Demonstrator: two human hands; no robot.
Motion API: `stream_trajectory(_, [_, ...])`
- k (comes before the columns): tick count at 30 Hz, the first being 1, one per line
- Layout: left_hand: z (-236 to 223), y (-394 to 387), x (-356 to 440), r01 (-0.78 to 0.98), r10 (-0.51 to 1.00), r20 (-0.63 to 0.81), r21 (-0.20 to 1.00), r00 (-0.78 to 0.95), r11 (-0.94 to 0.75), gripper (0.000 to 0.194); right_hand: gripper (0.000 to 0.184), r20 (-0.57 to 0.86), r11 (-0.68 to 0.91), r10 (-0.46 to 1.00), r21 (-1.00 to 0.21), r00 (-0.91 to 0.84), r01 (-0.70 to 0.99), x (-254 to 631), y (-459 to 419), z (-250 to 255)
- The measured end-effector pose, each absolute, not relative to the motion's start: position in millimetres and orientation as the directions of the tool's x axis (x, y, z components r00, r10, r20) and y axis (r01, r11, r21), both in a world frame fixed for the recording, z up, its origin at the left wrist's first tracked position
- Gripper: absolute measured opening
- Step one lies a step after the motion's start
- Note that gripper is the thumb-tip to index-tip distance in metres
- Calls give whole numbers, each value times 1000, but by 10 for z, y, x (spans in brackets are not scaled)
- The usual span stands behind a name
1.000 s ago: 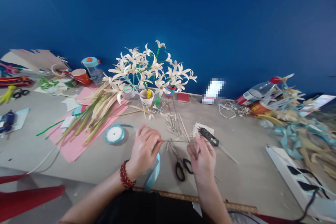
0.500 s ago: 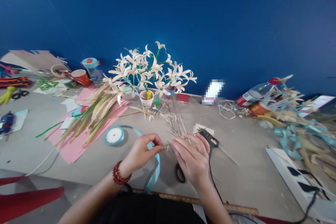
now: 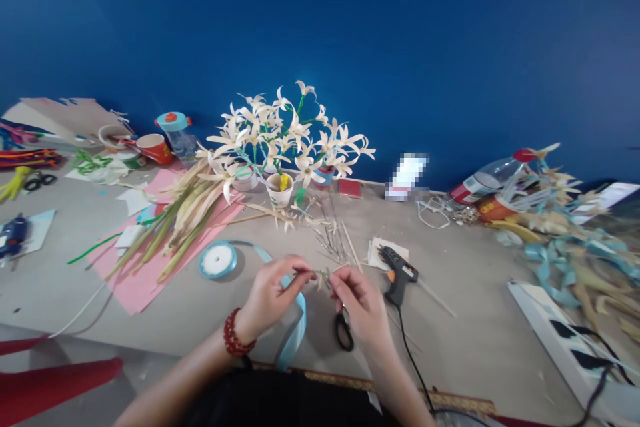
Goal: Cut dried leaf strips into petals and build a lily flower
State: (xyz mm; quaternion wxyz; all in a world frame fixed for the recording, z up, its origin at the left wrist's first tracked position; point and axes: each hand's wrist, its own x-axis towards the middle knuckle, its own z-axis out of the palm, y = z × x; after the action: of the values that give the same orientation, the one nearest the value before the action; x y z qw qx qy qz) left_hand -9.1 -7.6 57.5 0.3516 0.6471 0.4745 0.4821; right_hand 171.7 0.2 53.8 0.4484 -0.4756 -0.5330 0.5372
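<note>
Between my hands runs a thin stem-like piece (image 3: 321, 273), too fine to make out whether it is wire or plant stalk. My left hand (image 3: 275, 287), with a red bead bracelet at the wrist, pinches its left end. At its other end the thumb and fingers of my right hand (image 3: 361, 303) close in a pinch. Light blue ribbon (image 3: 299, 327) trails beside and below my left hand, leading from a ribbon spool (image 3: 218, 259) to the left. Below my right hand lie scissors, of which a black handle (image 3: 344, 333) shows. Thin sticks (image 3: 334, 240) are scattered just beyond the hands.
A glue gun (image 3: 400, 271) lies to the right, its cord running to the table's front. Cups of pale handmade flowers (image 3: 297, 127) stand at the back. Dried husks (image 3: 187, 220) rest on pink paper (image 3: 133, 290) at left. A power strip (image 3: 540, 333) is far right.
My right hand has turned from lying flat over the piece to pinching its end, with the fingers drawn in. The glue gun and scissors handle show more fully. My left hand has barely moved.
</note>
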Motion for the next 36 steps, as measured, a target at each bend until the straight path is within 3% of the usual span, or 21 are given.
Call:
stream_trajectory(3, [505,-92,-73,393,851,501,759,158,-520,19,26,-182,-222,969,-936,-165,-274,1615,1,496])
stream_trajectory(6, [479,-90,-60,440,835,518,715,188,-543,25,25,-247,-315,945,-860,-213,-401,1551,11,471])
stream_trajectory(9, [480,-86,-30,416,907,406,809,117,-415,21,23,-191,-251,957,-923,-219,-292,1537,9,452])
stream_trajectory(12, [470,-90,23,310,963,270,914,16,-262,15,19,-63,-70,985,-997,-163,-38,1549,-20,432])
stream_trajectory(15, [439,-97,81,160,987,152,977,-54,-142,14,14,103,120,991,-965,-82,235,1559,-62,411])
stream_trajectory(18, [418,-101,116,39,994,93,995,-48,-92,14,10,231,227,972,-899,-35,374,1562,-80,400])
stream_trajectory(21, [424,-107,122,-39,998,65,997,-17,-65,14,10,227,234,972,-903,-62,361,1558,-61,410])
stream_trajectory(28, [447,-127,91,-67,988,143,987,-59,-147,12,14,-22,-24,996,-1000,-85,-12,1568,4,430])
stream_trajectory(33, [469,-128,78,52,984,173,984,-30,-172,16,10,28,27,998,-999,-58,-20,1596,14,457])
stream_trajectory(36, [485,-150,91,-22,991,130,991,-16,-130,15,9,142,150,987,-983,-78,108,1580,12,516])
